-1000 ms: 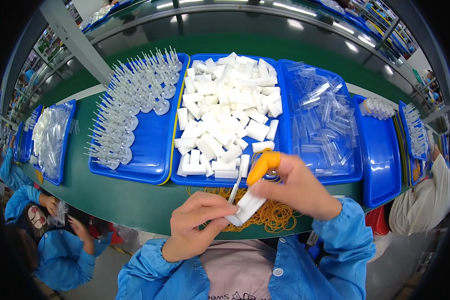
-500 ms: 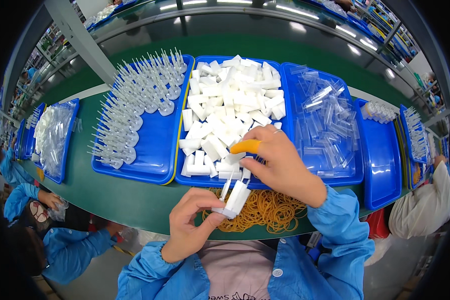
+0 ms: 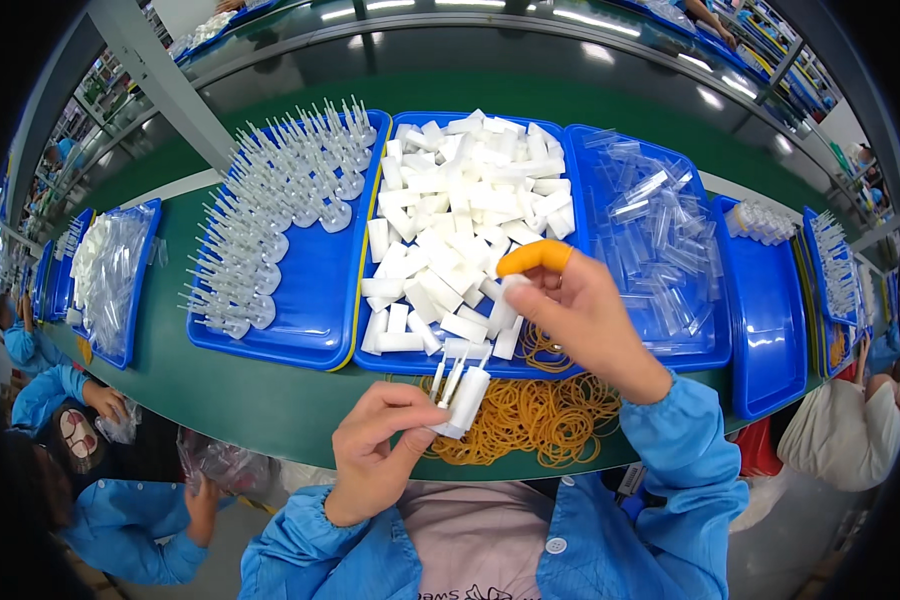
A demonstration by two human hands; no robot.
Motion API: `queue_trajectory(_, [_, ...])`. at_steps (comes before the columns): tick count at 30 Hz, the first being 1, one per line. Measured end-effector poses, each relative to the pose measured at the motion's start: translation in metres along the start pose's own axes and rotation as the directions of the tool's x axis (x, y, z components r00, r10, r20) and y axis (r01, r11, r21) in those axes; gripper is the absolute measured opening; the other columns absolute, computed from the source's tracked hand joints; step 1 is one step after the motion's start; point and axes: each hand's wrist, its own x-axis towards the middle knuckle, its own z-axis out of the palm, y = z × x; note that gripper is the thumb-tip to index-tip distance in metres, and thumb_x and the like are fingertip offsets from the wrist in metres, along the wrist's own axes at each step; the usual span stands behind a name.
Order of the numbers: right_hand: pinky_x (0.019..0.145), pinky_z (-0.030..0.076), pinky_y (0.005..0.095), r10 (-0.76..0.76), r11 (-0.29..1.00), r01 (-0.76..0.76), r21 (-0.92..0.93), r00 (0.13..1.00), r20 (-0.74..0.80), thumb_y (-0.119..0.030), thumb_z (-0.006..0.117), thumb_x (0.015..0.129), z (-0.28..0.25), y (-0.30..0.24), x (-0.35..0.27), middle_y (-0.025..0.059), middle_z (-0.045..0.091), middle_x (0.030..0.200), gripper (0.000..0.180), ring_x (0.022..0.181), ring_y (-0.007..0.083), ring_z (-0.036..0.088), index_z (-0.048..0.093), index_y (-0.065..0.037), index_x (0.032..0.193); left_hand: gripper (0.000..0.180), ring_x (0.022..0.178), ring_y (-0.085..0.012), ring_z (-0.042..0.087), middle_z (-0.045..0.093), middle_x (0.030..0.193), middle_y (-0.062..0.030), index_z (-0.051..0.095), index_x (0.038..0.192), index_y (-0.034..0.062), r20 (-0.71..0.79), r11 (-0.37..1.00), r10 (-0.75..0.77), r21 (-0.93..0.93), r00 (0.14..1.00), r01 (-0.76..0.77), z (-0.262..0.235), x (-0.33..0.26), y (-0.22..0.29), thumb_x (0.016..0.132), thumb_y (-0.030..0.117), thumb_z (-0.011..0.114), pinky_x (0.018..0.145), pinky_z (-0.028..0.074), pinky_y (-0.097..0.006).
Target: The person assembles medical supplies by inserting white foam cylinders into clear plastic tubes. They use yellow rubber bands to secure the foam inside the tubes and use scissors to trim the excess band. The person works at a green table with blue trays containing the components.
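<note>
"Where do we have the piece?"

"In our left hand [image 3: 385,440]. Thumb and fingers grip a white base [image 3: 451,431], tilted, over the table's near side, just short of the middle tray [image 3: 400,364]. One block [image 3: 469,398] sits on it, beside bare pins [image 3: 452,382]."

"And our right hand [image 3: 585,310]?"

"Over that tray, thumb and orange-capped finger closed on a second block [image 3: 504,312] (our fingers partly hide it)."

"Any writing near us?"

"Dark lettering on our pink shirt [image 3: 470,535], cut off by the lower edge."

"What do the trays hold?"

"The middle one, blue like its neighbours, is heaped with white blocks [image 3: 460,200]. The left tray [image 3: 315,290] has clear stands [image 3: 260,240] with pins upright, its near right part bare. The right tray [image 3: 670,346] has clear tubes [image 3: 660,240]. Beyond it, a narrower tray [image 3: 767,330] has pale parts [image 3: 760,222] at its far end."

"And by our hands?"

"Loose orange bands [image 3: 525,430] in a tangle on the green table [image 3: 300,410]."
</note>
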Motion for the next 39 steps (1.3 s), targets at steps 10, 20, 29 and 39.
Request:
queue_trajectory(10, [0.070,0.050,0.0236,0.263,0.712,-0.279,0.645,0.957,0.124,-0.019,0.064,0.087,0.005,0.003,-0.008,0.0036,0.061,0.087,0.027,0.077,0.0108,0.060,0.056,0.000,0.105,0.024,0.080,-0.0169,0.058,0.059,0.093,-0.0089,0.070,0.097,0.0047,0.046,0.979,0.164,0.116,0.985,-0.168,0.010,0.007,0.004,0.076,-0.006,0.066,0.067,0.047,-0.026])
queue_trajectory(20, [0.078,0.046,0.0248,0.235,0.851,-0.322,0.415,0.940,0.247,-0.017,0.062,0.087,-0.005,-0.003,-0.011,0.0049,0.063,0.093,0.019,0.086,0.0098,0.058,0.060,-0.001,0.099,0.019,0.080,-0.0165,0.056,0.057,0.094,-0.0083,0.070,0.091,0.0047,0.124,0.932,0.200,0.280,0.972,-0.228,0.006,0.010,0.010,0.076,-0.006,0.067,0.066,0.046,-0.025])
queue_trajectory(29, [0.080,0.044,0.0271,-0.035,0.987,0.001,0.162,0.978,0.207,-0.012,0.070,0.080,0.012,-0.016,-0.035,0.0027,0.061,0.088,0.013,0.086,0.0124,0.056,0.064,-0.004,0.088,0.032,0.083,-0.0228,0.060,0.061,0.091,-0.0095,0.068,0.100,0.0051,0.037,0.890,0.336,0.314,0.941,-0.330,0.012,0.007,0.015,0.069,-0.007,0.067,0.070,0.049,-0.030])
queue_trajectory(39, [0.072,0.036,0.0371,-0.195,0.701,0.196,-0.685,0.977,0.080,-0.030,0.068,0.076,-0.005,0.003,-0.015,0.0078,0.056,0.080,0.028,0.082,0.0244,0.051,0.068,-0.004,0.086,0.017,0.094,-0.0187,0.054,0.054,0.104,-0.0107,0.060,0.095,0.0023,-0.068,0.995,0.048,0.087,0.997,-0.042,0.002,0.011,-0.007,0.079,0.001,0.067,0.082,0.043,-0.028])
